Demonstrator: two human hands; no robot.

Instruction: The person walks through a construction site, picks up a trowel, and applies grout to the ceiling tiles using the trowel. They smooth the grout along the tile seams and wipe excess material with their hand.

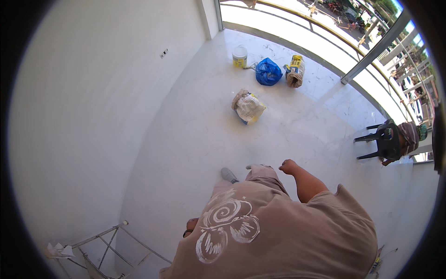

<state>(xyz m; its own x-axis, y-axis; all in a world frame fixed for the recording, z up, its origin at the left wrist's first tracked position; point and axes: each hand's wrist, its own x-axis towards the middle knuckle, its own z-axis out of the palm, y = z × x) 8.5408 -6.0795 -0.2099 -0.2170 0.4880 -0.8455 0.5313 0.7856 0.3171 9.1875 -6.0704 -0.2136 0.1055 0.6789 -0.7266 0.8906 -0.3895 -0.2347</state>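
My own shirt (278, 232) hides nearly all of my left hand (189, 227), so I cannot tell its grip. My right hand (288, 166) looks closed, its fingers unclear. The metal frame (100, 253) runs off the lower edge.

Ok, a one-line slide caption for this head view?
Person walking on a white balcony floor, right hand closed and empty, toward a white sack, blue bag and bucket.

Glossy white stone-look floor (195, 139), matt white plastered wall (93, 93), crinkly shiny blue plastic bag (268, 72), soft beige cloth shirt (288, 232), black plastic chair (383, 142).
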